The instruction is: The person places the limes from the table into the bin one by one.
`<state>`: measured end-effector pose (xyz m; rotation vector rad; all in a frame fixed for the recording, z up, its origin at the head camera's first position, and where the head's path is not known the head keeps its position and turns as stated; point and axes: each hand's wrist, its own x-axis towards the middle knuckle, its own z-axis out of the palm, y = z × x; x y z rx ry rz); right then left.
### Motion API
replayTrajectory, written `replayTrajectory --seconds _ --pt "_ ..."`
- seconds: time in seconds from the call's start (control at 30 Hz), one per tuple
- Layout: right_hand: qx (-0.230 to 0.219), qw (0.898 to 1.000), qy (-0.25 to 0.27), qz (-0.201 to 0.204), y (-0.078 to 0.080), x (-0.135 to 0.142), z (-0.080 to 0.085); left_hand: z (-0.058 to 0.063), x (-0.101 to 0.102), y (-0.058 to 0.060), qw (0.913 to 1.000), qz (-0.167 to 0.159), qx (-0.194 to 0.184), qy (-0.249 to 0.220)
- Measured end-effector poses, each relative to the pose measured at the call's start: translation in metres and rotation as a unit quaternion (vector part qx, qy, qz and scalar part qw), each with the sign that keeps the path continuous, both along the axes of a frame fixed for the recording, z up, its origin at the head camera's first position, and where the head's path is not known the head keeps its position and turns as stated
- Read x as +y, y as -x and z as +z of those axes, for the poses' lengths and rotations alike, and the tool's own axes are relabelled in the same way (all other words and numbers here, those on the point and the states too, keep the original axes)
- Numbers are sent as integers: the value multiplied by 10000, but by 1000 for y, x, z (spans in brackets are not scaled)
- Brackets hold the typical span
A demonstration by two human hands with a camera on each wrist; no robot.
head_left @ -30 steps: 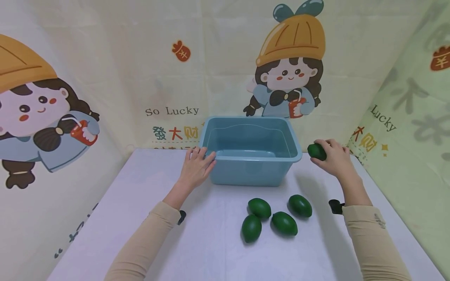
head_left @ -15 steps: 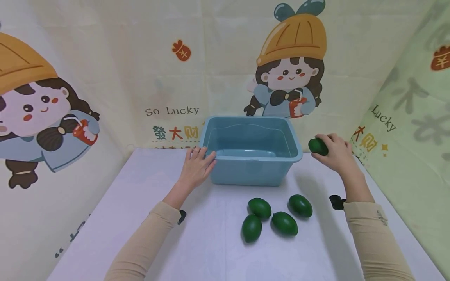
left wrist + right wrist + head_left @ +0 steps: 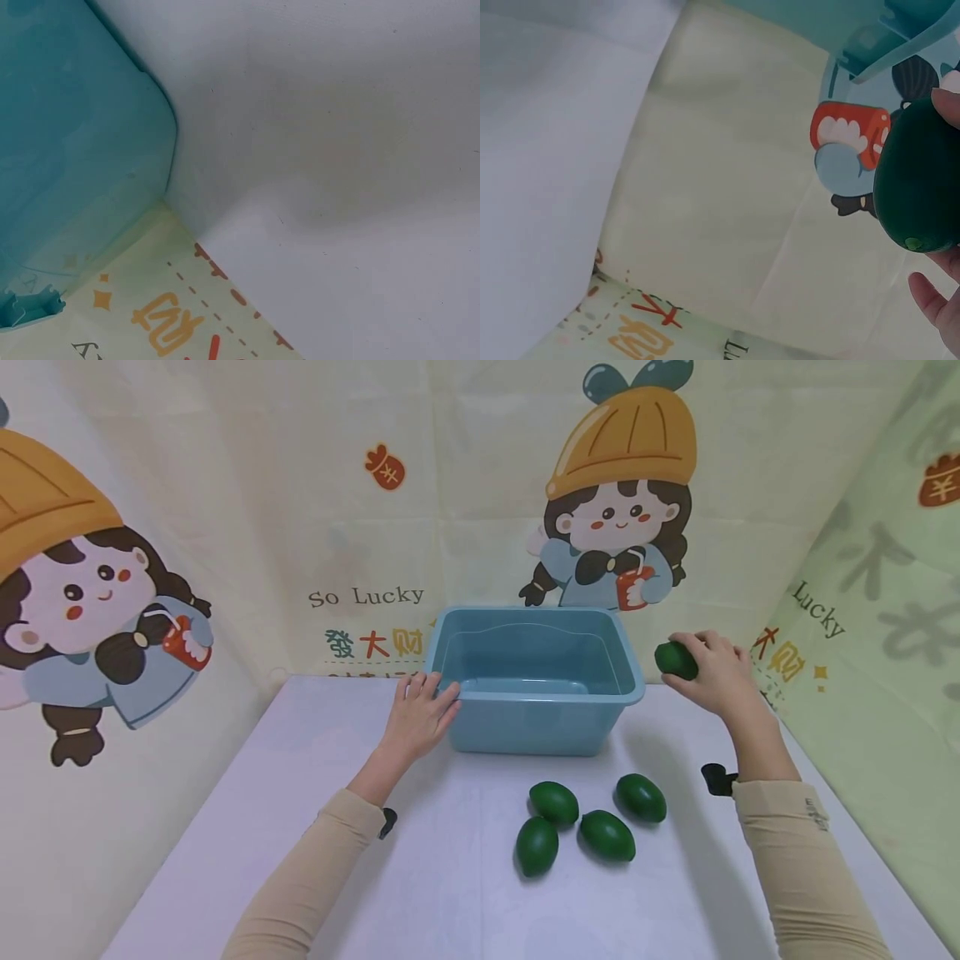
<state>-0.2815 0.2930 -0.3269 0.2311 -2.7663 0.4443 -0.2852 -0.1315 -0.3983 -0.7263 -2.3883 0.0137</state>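
Observation:
My right hand [image 3: 716, 675] holds a dark green lime [image 3: 676, 660] between thumb and fingers, raised just right of the blue plastic bin [image 3: 525, 727]. In the right wrist view the lime [image 3: 919, 176] fills the right edge, with fingertips [image 3: 928, 298] showing around it. My left hand [image 3: 418, 717] rests at the bin's front left corner, fingers fairly straight on the rim. The left wrist view shows the bin's side [image 3: 82, 135] but no hand. In front of the bin lie several more limes, one [image 3: 641, 798] a little apart to the right.
The bin stands at the back of a white table [image 3: 420, 893], close to a cloth backdrop [image 3: 480, 460] with cartoon prints. Similar printed cloth hangs on both sides. A black wrist strap piece [image 3: 718, 779] sticks out by the right sleeve.
My right hand has risen slightly with the lime, still right of the bin. The left hand, the bin and the limes on the table stay put.

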Motion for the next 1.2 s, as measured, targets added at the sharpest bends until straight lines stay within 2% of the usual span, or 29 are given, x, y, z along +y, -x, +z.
replayTrajectory --seconds 0.3,0.93,1.2 --pt "-105 9999 9 9 2 -7 6 2 -2 1 10000 11 -12 22" --pt "88 9997 7 208 6 -25 15 1 -2 2 9999 -61 114 2" --pt "34 9994 -15 351 9 -37 20 4 -2 0 9999 34 -25 120"
